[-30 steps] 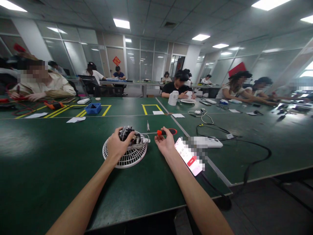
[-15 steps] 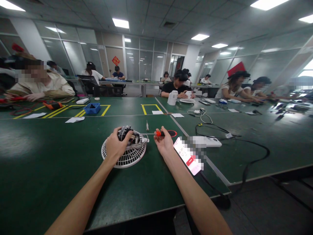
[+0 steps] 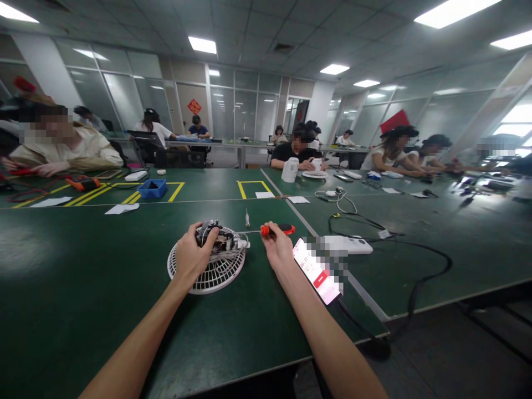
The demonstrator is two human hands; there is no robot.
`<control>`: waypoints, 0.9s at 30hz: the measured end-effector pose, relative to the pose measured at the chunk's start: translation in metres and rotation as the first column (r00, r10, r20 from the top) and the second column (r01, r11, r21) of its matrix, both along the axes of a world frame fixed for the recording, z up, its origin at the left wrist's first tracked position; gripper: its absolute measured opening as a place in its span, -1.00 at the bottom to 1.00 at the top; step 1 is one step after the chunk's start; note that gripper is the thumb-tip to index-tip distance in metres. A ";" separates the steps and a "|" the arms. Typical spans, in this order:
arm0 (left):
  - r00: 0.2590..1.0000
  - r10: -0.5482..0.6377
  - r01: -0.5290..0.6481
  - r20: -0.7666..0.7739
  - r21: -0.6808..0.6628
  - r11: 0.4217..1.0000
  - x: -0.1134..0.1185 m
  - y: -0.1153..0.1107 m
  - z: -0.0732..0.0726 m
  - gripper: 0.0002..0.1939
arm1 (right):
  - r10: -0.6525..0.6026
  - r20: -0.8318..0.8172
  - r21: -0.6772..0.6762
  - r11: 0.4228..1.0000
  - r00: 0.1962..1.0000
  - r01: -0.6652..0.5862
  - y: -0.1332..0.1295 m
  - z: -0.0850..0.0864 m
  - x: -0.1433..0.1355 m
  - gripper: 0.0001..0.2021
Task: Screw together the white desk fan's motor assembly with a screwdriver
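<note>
In the head view, the left hand [image 3: 192, 254] grasps a motor assembly [image 3: 224, 242], which sits on a round white grille [image 3: 216, 280] on the green table [image 3: 249, 327], back from its near edge and left of its near right corner. The right hand [image 3: 279, 249] pinches a red-and-black screwdriver [image 3: 286, 228], its shaft levelled at the assembly's right side; whether the tip touches cannot be told. Little has changed over the last second beyond a slight shift of view: grip and aim match, which suggests patient screw work. A smaller screwdriver [image 3: 247, 218] lies beyond; a lit phone [image 3: 321, 280] lies nearer that corner.
</note>
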State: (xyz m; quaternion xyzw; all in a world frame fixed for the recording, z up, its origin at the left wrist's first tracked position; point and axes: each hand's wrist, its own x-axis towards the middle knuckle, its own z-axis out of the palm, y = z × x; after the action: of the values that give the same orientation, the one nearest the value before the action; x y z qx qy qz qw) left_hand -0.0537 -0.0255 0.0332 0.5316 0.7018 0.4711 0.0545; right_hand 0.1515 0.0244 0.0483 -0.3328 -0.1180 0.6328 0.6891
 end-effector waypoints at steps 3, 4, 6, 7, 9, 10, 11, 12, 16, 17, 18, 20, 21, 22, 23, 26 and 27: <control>1.000 -0.010 0.010 -0.005 0.006 1.000 -0.001 0.001 -0.002 -0.23 | -0.013 0.028 -0.015 1.000 1.000 0.013 -0.001 -0.001 0.001 -0.69; 1.000 -0.011 0.011 -0.007 0.012 1.000 -0.001 0.001 -0.002 -0.23 | -0.015 0.047 -0.025 1.000 0.999 0.016 -0.002 -0.001 0.001 -0.68; 1.000 -0.008 0.008 -0.012 0.023 1.000 -0.001 0.001 -0.004 -0.22 | -0.004 0.076 -0.034 0.999 0.997 0.006 -0.003 -0.001 0.000 -0.68; 1.000 -0.006 0.006 -0.015 0.024 1.000 -0.001 0.001 -0.004 -0.21 | 0.004 0.079 -0.033 0.999 0.997 -0.001 -0.003 -0.001 0.000 -0.70; 1.000 -0.005 0.006 -0.015 0.018 1.000 -0.001 0.001 -0.005 -0.19 | 0.006 0.063 -0.023 1.000 0.998 -0.005 -0.003 0.000 0.000 -0.74; 1.000 -0.006 0.006 -0.012 0.014 1.000 -0.001 0.001 -0.005 -0.18 | 0.006 0.049 -0.018 1.000 0.999 -0.005 -0.003 0.000 0.000 -0.74; 1.000 -0.008 0.008 -0.009 0.012 1.000 -0.001 0.001 -0.005 -0.18 | 0.008 0.033 -0.014 1.000 0.999 -0.007 -0.003 0.000 0.000 -0.73; 1.000 -0.009 0.009 -0.007 0.010 1.000 -0.001 0.001 -0.005 -0.18 | 0.012 0.019 -0.014 1.000 1.000 -0.012 -0.003 0.000 0.000 -0.72; 1.000 -0.012 0.012 -0.002 0.012 1.000 0.000 0.001 -0.003 -0.19 | -0.019 0.032 -0.019 1.000 0.999 0.019 -0.002 0.000 0.000 -0.69; 1.000 -0.012 0.012 -0.001 0.015 1.000 0.000 0.000 -0.002 -0.20 | -0.026 0.052 -0.025 0.999 0.998 0.027 -0.002 0.000 0.000 -0.69; 1.000 -0.010 0.010 0.002 0.018 1.000 0.000 0.000 -0.002 -0.21 | -0.022 0.071 -0.033 0.999 0.997 0.025 -0.002 0.001 0.000 -0.68; 1.000 -0.008 0.007 0.011 0.016 1.000 0.001 -0.001 -0.001 -0.20 | 0.003 0.095 -0.052 0.999 0.995 0.002 -0.002 0.002 0.000 -0.68; 1.000 -0.007 0.007 0.016 0.012 1.000 0.001 -0.001 -0.001 -0.20 | 0.012 0.098 -0.056 0.998 0.995 -0.006 -0.002 0.002 0.000 -0.70; 1.000 -0.006 0.006 0.018 0.008 1.000 0.001 -0.001 -0.001 -0.20 | 0.015 0.097 -0.055 0.998 0.995 -0.009 -0.003 0.003 0.000 -0.72; 1.000 -0.004 0.004 0.019 0.005 1.000 0.001 -0.001 -0.001 -0.19 | 0.011 0.095 -0.054 0.999 0.995 -0.006 -0.003 0.003 0.000 -0.74; 1.000 0.007 -0.007 0.011 0.002 1.000 0.001 0.000 -0.002 -0.18 | 0.003 0.075 -0.055 0.998 0.997 0.001 -0.004 0.004 0.000 -0.82; 1.000 0.009 -0.009 0.007 0.002 1.000 0.001 0.000 -0.002 -0.18 | 0.005 0.063 -0.059 0.998 0.998 -0.001 -0.004 0.004 0.000 -0.84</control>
State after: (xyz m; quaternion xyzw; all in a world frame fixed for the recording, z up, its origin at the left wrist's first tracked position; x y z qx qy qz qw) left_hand -0.0527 -0.0252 0.0310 0.5267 0.7038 0.4737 0.0542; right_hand 0.1514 0.0207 0.0524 -0.3729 -0.1216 0.6263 0.6737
